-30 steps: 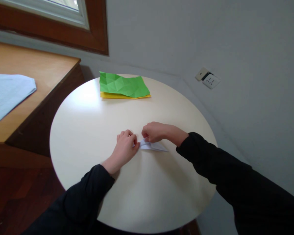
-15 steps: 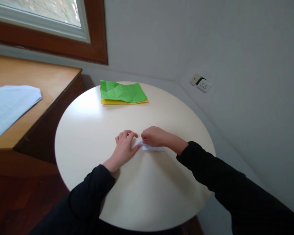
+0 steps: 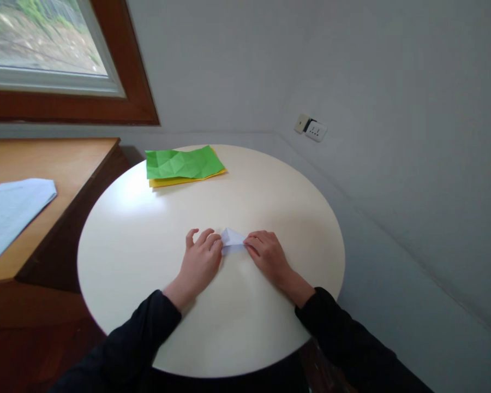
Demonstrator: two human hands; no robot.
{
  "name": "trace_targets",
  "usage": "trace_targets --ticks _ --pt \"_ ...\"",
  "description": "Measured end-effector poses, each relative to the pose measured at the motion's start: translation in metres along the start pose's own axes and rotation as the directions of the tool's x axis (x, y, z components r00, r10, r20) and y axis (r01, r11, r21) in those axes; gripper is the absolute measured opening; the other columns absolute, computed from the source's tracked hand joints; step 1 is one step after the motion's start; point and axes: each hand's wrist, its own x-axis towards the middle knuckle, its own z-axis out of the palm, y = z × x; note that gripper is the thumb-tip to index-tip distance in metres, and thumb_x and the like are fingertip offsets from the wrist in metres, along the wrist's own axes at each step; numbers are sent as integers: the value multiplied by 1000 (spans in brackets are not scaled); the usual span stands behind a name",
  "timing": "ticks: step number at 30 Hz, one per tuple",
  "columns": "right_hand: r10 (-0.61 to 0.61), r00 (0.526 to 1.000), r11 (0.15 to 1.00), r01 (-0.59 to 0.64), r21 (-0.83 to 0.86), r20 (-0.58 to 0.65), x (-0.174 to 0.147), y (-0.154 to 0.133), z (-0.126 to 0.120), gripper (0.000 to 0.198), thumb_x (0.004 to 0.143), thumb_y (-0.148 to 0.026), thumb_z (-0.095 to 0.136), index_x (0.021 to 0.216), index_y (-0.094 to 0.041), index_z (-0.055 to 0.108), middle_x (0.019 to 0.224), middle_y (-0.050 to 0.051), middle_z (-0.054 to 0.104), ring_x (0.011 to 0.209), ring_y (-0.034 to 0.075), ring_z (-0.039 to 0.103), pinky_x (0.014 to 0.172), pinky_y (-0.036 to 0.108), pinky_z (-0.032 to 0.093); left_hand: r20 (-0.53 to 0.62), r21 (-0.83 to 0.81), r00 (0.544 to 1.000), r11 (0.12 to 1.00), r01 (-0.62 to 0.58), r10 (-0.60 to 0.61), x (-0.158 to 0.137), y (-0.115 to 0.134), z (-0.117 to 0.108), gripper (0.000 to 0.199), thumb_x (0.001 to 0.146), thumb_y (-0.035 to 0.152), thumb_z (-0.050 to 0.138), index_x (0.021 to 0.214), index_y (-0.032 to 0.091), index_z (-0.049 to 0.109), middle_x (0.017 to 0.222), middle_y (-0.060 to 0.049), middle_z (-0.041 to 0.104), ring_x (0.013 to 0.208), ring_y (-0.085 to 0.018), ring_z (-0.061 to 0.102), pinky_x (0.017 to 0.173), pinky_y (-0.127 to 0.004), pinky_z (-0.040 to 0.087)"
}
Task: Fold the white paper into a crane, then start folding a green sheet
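A small piece of folded white paper [image 3: 233,239] lies near the middle of the round white table, its upper part raised to a point. My left hand [image 3: 202,254] is at the paper's left end, with thumb and forefinger closed on it and the other fingers curled loosely apart. At the right end, my right hand [image 3: 265,252] pinches the paper between thumb and fingers. Both hands rest close to the tabletop, and they cover the two ends of the paper.
A creased green sheet [image 3: 182,164] lies over a yellow sheet [image 3: 159,183] at the table's far left. Left of the round table [image 3: 213,338] stands a wooden desk [image 3: 77,158] with folded pale paper [image 3: 16,213]. A wall socket [image 3: 316,131] is at the back right.
My right hand has moved to the right end of the white paper, and more of its folded middle shows between my hands. The camera view has tilted and shifted.
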Motion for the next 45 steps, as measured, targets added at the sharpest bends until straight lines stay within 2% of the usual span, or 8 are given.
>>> trace_targets --ticks 4,8,16,23,27,31,39,45 --pt "47 999 999 -47 1 20 -2 3 -2 12 86 -16 54 83 -19 65 85 4 68 83 17 58 76 31 37 121 65 990 995 -76 67 11 13 -10 23 80 5 42 78 18 62 86 -11 69 99 -27 60 97 -46 32" --pt "88 996 989 -91 114 26 -1 8 0 13 86 -17 55 81 -20 66 85 3 68 82 16 57 75 30 38 364 115 931 992 -45 0 36 21 -24 22 78 5 42 77 15 62 69 -12 66 67 -26 63 70 -37 44" --pt "291 957 917 -276 289 -8 1 14 0 11 81 -15 61 73 -19 66 92 4 66 89 17 56 81 32 39 493 50 859 990 133 -140 83 8 -35 19 75 20 47 79 18 66 73 -10 67 67 -24 61 57 -31 39" --pt "365 930 884 -361 296 44 2 14 -4 9 81 -16 61 75 -19 66 94 4 65 91 18 54 80 33 37 339 -396 930 876 276 -140 84 -8 -14 17 73 32 53 76 18 61 76 -6 68 73 -20 62 67 -31 46" --pt "387 922 879 -377 291 28 2 15 -1 9 81 -18 61 74 -19 66 95 5 64 93 19 53 80 34 35 391 -605 890 663 441 -235 75 -7 -1 39 62 39 68 93 17 57 78 -7 69 75 -22 65 59 -28 47" --pt "408 912 871 -402 281 41 2 16 1 9 80 -21 62 72 -20 66 96 4 62 95 20 52 81 35 34 411 -632 856 580 515 -313 65 -4 19 41 60 39 69 92 16 58 77 -5 69 58 -16 60 50 -25 43" --pt "454 891 876 -445 188 -5 0 17 -3 13 79 -26 64 66 -20 63 97 5 61 95 22 50 78 36 33 259 -541 889 706 458 -379 58 -2 40 21 66 36 64 75 17 65 70 -1 67 69 -17 60 66 -29 44" --pt "444 895 886 -431 169 -47 -1 19 -1 8 79 -26 62 74 -21 62 91 5 62 91 24 52 76 36 34 206 -561 891 697 445 -404 54 -1 42 19 67 35 64 75 18 68 76 -3 67 78 -20 60 75 -32 45"
